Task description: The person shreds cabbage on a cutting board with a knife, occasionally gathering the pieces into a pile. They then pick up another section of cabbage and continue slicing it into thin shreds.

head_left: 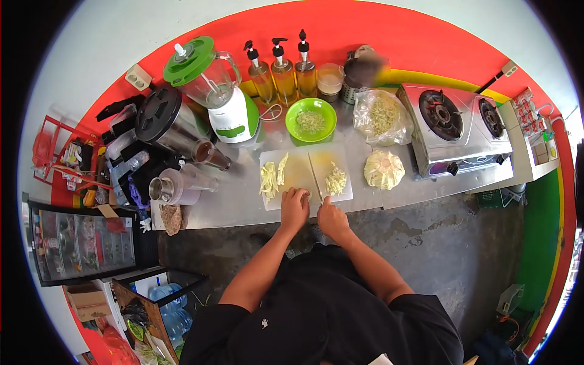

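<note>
A white cutting board (292,198) lies on the metal counter. My right hand (333,218) is closed round the handle of a knife (314,170), whose blade points away across the board. Just left of it, my left hand (295,208) rests at the board's near edge with its fingers bent together; what they press on is mostly hidden. Pale cabbage strips (268,181) lie on the board's left part, and a pile of chopped cabbage (336,179) sits right of the blade. Beyond the board stands a green bowl (294,131) holding chopped pieces. A cabbage head (384,170) sits to the right.
A blender (233,117) and pump bottles (283,79) stand at the back. A plastic bag of shredded cabbage (382,117) lies near the two-burner stove (462,159). At the left are a pink container (182,187) and a brown stone-like lump (171,219).
</note>
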### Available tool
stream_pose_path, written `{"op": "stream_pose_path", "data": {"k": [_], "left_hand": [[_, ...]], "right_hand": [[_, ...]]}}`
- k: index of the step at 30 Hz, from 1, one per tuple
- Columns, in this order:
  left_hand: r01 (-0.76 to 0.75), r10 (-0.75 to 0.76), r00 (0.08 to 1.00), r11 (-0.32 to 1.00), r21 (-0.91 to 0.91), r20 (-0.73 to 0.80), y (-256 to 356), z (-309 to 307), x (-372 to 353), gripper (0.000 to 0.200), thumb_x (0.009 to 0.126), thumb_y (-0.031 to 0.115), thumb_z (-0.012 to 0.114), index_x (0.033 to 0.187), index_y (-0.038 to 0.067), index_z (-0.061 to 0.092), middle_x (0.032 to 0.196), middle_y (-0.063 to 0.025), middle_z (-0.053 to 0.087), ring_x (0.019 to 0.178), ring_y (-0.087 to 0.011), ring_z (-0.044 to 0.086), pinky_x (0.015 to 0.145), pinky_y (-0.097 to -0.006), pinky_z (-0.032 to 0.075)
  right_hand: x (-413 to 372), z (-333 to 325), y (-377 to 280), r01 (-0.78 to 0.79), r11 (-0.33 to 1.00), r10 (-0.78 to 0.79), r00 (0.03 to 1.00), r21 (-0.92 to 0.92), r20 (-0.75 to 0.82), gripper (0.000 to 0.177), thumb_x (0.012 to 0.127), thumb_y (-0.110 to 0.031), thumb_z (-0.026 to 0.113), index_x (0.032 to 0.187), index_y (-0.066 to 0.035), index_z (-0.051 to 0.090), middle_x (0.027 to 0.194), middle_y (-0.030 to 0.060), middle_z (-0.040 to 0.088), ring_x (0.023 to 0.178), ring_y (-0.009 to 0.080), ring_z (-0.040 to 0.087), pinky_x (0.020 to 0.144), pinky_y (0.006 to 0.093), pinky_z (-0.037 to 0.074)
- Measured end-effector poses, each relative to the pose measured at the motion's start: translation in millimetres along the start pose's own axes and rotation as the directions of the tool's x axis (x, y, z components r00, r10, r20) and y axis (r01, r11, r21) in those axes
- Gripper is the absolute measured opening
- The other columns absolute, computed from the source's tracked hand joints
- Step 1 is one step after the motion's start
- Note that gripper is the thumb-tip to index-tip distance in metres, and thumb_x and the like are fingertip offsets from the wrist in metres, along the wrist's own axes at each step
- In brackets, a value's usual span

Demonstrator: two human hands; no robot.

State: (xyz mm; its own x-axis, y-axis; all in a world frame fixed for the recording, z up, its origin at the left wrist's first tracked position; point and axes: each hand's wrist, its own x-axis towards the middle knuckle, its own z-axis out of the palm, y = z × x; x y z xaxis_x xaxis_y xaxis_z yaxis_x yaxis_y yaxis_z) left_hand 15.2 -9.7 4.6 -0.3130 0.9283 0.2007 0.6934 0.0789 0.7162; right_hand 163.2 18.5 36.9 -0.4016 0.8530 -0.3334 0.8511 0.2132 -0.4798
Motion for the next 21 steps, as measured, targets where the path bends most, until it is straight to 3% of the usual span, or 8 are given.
{"op": "stream_pose_path", "data": {"k": [7, 11, 21], "left_hand": [[-0.132, 0.133, 0.991, 0.99, 0.038, -0.016, 1.5, 0.9, 4.2, 0.012, 0.087, 0.006, 0.065, 0.098, 0.009, 0.069, 0.091, -0.0095, 0.06, 0.09, -0.0324, 0.056, 0.081, -0.0442, 0.045], [-0.126, 0.126, 0.992, 0.992, -0.016, 0.021, -4.2, -0.9, 0.8, 0.015, 0.091, 0.008, 0.063, 0.104, 0.011, 0.07, 0.094, -0.0088, 0.06, 0.093, -0.0324, 0.055, 0.086, -0.0448, 0.044], [-0.141, 0.142, 0.99, 0.989, -0.049, 0.026, -1.2, -10.2, -1.4, 0.018, 0.09, 0.006, 0.064, 0.106, 0.009, 0.071, 0.095, -0.0092, 0.061, 0.093, -0.0327, 0.055, 0.085, -0.0429, 0.045]], "right_hand": [[0.1, -11.3, 8.4, 0.062, 0.996, -0.06, 0.998, 0.066, -0.033, 0.032, 0.1, -0.023, 0.051, 0.108, 0.007, 0.043, 0.083, 0.0347, 0.066, 0.079, 0.0532, 0.066, 0.072, 0.0596, 0.053], [1.3, -5.5, 6.8, 0.125, 0.987, -0.122, 0.992, 0.102, -0.037, 0.032, 0.1, -0.023, 0.051, 0.108, 0.007, 0.043, 0.083, 0.0354, 0.066, 0.079, 0.0536, 0.066, 0.073, 0.0604, 0.053], [3.9, -4.3, 0.5, 0.132, 0.991, -0.129, 0.99, -0.036, 0.064, 0.034, 0.1, -0.023, 0.052, 0.11, 0.008, 0.044, 0.085, 0.0344, 0.067, 0.083, 0.0529, 0.067, 0.077, 0.0582, 0.054]]}}
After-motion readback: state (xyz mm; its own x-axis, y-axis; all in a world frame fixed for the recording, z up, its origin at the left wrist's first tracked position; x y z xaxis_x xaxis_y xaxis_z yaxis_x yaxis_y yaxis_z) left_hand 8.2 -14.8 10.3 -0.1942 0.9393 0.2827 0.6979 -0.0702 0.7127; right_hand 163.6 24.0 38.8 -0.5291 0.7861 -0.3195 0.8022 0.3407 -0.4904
